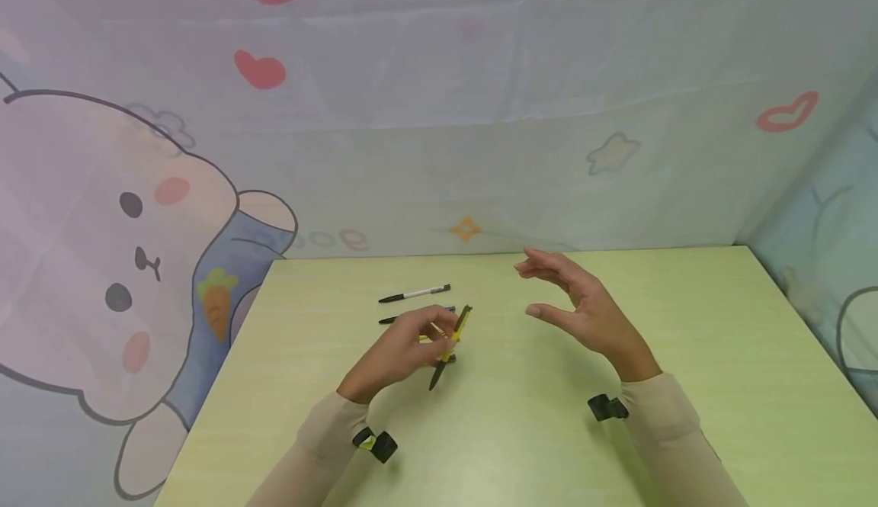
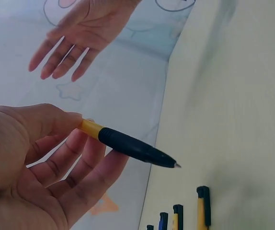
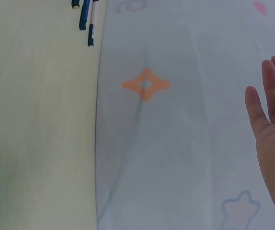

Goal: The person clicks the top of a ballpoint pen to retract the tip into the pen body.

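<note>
A pale yellow-green table [image 1: 686, 385] stands in a corner closed off by printed cloth [image 1: 439, 110]. The cloth is pale blue-grey and creased in faint folds. On the left it shows a large cartoon rabbit [image 1: 103, 263] with pink cheeks and a small carrot [image 1: 217, 301]. Red hearts [image 1: 259, 69], a star [image 1: 613, 153], an orange diamond [image 1: 466, 228] and red lips [image 1: 786, 112] dot the rest. The light is soft and even.
</note>
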Action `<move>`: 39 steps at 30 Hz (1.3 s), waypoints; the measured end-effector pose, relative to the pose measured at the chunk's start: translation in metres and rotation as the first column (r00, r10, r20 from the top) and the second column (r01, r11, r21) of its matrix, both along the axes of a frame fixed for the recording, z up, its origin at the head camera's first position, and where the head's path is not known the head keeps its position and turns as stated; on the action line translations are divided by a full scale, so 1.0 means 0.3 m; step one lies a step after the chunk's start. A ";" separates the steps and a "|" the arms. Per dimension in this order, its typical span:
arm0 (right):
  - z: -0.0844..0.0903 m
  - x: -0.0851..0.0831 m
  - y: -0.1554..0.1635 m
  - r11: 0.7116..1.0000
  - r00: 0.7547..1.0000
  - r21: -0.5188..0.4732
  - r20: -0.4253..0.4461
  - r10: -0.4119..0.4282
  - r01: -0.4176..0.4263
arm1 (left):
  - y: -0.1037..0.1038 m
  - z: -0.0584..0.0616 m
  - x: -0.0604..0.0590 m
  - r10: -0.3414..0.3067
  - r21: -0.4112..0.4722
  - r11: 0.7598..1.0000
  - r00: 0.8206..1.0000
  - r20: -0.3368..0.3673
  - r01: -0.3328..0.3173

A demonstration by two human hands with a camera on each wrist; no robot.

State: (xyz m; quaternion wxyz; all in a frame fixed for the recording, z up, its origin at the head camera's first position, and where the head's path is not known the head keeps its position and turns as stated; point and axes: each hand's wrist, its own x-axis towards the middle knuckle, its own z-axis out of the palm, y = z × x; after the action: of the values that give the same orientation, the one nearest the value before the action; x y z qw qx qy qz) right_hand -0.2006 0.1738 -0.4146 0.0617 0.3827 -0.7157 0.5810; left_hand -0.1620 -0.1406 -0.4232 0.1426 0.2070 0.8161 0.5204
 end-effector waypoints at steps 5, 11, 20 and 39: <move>0.006 -0.004 -0.001 1.000 1.000 -0.013 -0.014 0.001 -0.001 | 0.025 0.020 -0.008 -0.012 0.039 0.999 0.999 0.030 0.011; 0.022 -0.010 -0.005 1.000 1.000 -0.012 -0.012 0.011 -0.011 | 0.062 0.056 -0.022 -0.001 0.089 0.996 1.000 0.029 -0.001; 0.045 -0.018 -0.011 1.000 1.000 -0.005 -0.008 0.015 -0.015 | 0.093 0.104 -0.040 -0.010 0.198 0.980 0.999 0.041 0.002; 0.127 0.000 -0.062 1.000 0.997 0.007 -0.068 0.027 -0.026 | 0.141 0.188 -0.063 0.009 0.269 0.963 1.000 -0.002 -0.008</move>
State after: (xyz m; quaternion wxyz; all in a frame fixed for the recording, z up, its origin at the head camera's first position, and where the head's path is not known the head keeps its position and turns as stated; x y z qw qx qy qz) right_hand -0.2007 0.1552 -0.3765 0.0770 0.4118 -0.7098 0.5662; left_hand -0.1807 -0.0982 -0.3668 0.1099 0.2216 0.7392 0.6265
